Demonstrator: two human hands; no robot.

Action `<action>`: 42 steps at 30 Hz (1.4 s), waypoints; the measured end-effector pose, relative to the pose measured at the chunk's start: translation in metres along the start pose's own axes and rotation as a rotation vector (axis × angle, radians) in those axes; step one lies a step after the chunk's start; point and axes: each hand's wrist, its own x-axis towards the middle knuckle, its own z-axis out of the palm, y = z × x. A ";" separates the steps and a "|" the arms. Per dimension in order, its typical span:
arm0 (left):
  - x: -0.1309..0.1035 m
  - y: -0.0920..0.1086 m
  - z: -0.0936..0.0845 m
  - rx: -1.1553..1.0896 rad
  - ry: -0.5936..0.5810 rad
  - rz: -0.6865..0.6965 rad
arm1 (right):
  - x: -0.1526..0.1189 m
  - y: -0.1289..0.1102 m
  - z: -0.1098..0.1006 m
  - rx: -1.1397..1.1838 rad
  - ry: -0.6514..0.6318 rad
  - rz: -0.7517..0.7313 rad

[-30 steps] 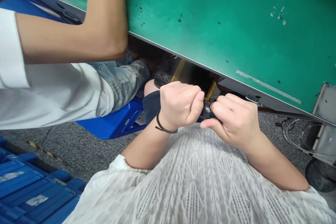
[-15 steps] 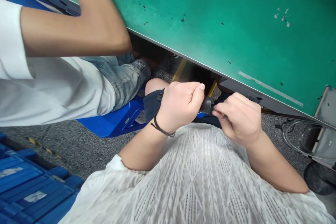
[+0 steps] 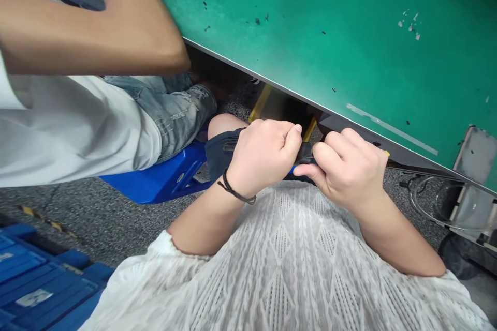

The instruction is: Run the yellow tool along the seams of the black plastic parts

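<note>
My left hand (image 3: 267, 151) is wrapped around a dark, bar-like object (image 3: 306, 153), held low in front of my lap. One end of it shows past my thumb, and a thin dark part comes out on the other side of the fist. Most of its length is hidden in my fingers. Right at the thumb-side end is my right hand (image 3: 347, 168), its fingers curled and its thumb stretched along below. A small yellow tip (image 3: 387, 153) shows just beyond the right knuckles. What the right fingers hold is covered by the hand.
A green-topped table (image 3: 295, 26) with scuffs and small dark bits runs across the front. At left, a co-worker's bent arm (image 3: 128, 41) rests at its edge, above a blue stool (image 3: 155, 178). Blue crates (image 3: 46, 284) stand lower left; clear tubing (image 3: 423, 201) hangs at right.
My right hand has moved left and closed in on the end of the dark object, where a gap stood before. The yellow tip has come into view. The whole view has shifted slightly.
</note>
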 end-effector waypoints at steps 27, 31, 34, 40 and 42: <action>-0.015 -0.008 0.004 -0.797 -0.447 -0.035 | 0.004 0.033 -0.011 0.309 -0.079 0.056; -0.016 -0.007 0.004 -0.779 -0.433 -0.022 | 0.011 0.030 -0.013 0.179 -0.122 0.033; -0.018 -0.007 0.006 -0.790 -0.403 -0.020 | 0.012 0.028 -0.014 0.102 -0.097 0.017; -0.020 -0.006 0.009 -0.810 -0.376 -0.066 | 0.007 0.026 -0.011 -0.019 -0.003 -0.030; -0.020 -0.005 0.010 -0.816 -0.366 -0.070 | 0.006 0.024 -0.010 -0.061 0.034 -0.033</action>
